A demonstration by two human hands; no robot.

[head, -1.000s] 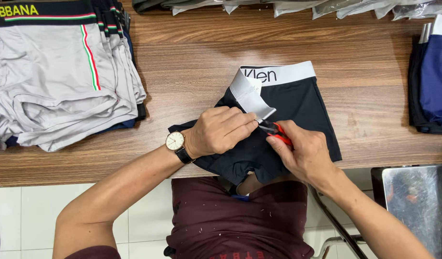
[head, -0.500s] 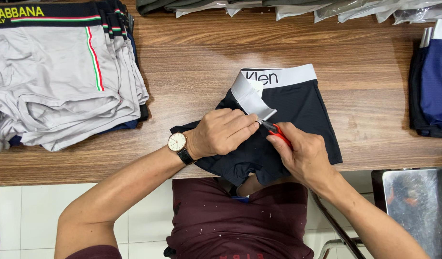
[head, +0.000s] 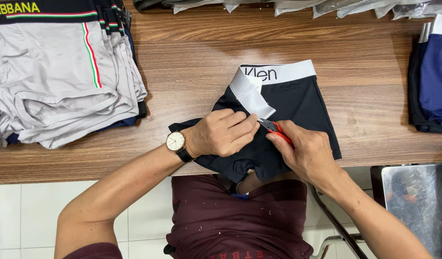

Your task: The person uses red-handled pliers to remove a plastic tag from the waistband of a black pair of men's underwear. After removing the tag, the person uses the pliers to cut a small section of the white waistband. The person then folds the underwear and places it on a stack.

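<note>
Your left hand (head: 224,133) pinches the folded white waistband (head: 252,95) of the black boxer briefs (head: 288,115) while your right hand (head: 305,153) grips small red-handled snips (head: 274,128) there, trimming unfinished.

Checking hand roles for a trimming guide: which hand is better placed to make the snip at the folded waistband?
Right. The right hand holds the red-handled snips, tips at the folded white waistband. The left hand pinches that fold on the black boxer briefs.
</note>
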